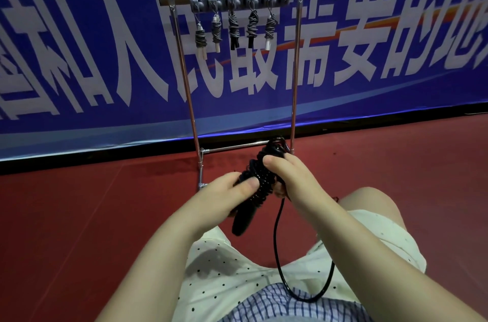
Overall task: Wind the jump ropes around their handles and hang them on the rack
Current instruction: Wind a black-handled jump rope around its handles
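A black jump rope (260, 184) is partly coiled around its two black handles, which I hold together low in the middle of the view. My left hand (227, 191) grips the handles from the left, thumb pressed on the coils. My right hand (287, 173) grips the upper part of the bundle and pinches the rope. The loose end of the rope (280, 247) hangs down in a loop over my lap. Ahead stands a metal rack (191, 100) with a grey hook bar (237, 0); several wound jump ropes (233, 27) hang from it.
A blue banner (79, 70) with large white characters runs behind the rack. The floor (79, 216) is red. My knee (369, 205) and white dotted shorts (224, 269) fill the lower view. Hooks at the right end of the bar are free.
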`<state>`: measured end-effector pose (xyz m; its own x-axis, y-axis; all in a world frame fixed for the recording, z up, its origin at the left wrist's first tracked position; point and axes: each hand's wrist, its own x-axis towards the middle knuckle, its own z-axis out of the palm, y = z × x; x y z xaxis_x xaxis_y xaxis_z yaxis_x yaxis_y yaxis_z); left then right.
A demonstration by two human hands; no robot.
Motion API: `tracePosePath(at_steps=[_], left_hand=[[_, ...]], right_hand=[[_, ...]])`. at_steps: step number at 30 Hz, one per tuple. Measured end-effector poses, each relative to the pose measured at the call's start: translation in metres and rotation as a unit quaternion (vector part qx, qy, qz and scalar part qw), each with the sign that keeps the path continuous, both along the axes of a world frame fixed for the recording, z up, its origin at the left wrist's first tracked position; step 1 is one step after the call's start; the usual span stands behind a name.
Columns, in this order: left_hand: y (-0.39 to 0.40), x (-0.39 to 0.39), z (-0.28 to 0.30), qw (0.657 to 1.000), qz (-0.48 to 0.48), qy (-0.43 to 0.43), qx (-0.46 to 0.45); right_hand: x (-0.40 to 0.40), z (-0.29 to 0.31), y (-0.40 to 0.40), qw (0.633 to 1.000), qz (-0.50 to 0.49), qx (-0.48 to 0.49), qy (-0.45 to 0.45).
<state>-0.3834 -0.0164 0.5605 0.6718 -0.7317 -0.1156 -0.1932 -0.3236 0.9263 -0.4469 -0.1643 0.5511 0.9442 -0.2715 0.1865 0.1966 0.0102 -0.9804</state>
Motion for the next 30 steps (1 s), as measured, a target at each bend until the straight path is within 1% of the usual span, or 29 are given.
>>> tracePosePath(at_steps=[2,5,8,10,11,13,15,19,22,24,27,30], left_hand=[[0.002,-0.004,0.003,0.994,0.009,0.092,-0.061],[0.004,-0.006,0.003,0.971,-0.019,0.213,-0.103],[0.005,-0.007,-0.002,0.932,-0.121,0.318,-0.123],[0.005,-0.007,-0.003,0.908,-0.190,0.348,-0.135],[0.004,-0.007,-0.002,0.902,-0.207,0.353,-0.136],[0.003,-0.007,0.001,0.901,-0.203,0.358,-0.138],[0.001,-0.007,0.006,0.913,-0.159,0.353,-0.127],[0.000,-0.005,0.011,0.938,-0.103,0.317,-0.100],[-0.001,-0.006,0.007,0.951,-0.071,0.289,-0.085],[-0.002,-0.007,0.005,0.961,-0.051,0.262,-0.077],[-0.004,-0.009,0.004,0.980,-0.021,0.193,-0.050],[-0.006,-0.010,0.003,0.989,0.010,0.142,-0.030]], right_hand=[[0.001,-0.001,-0.002,0.999,0.021,0.018,-0.029],[0.002,-0.002,-0.003,0.996,0.052,0.032,-0.065],[0.000,0.002,-0.002,0.992,0.080,0.033,-0.095],[-0.001,0.007,0.000,0.988,0.106,0.050,-0.104],[-0.001,0.011,0.001,0.987,0.111,0.052,-0.104],[0.001,0.015,0.001,0.989,0.098,0.047,-0.096],[0.005,0.017,-0.003,0.993,0.084,0.034,-0.070],[0.003,0.020,-0.012,0.994,0.097,-0.053,-0.004],[0.000,0.019,-0.018,0.991,0.087,-0.093,0.040],[0.000,0.018,-0.019,0.988,0.080,-0.119,0.063],[-0.001,0.020,-0.019,0.983,0.064,-0.140,0.098],[-0.003,0.021,-0.020,0.977,0.055,-0.158,0.130]])
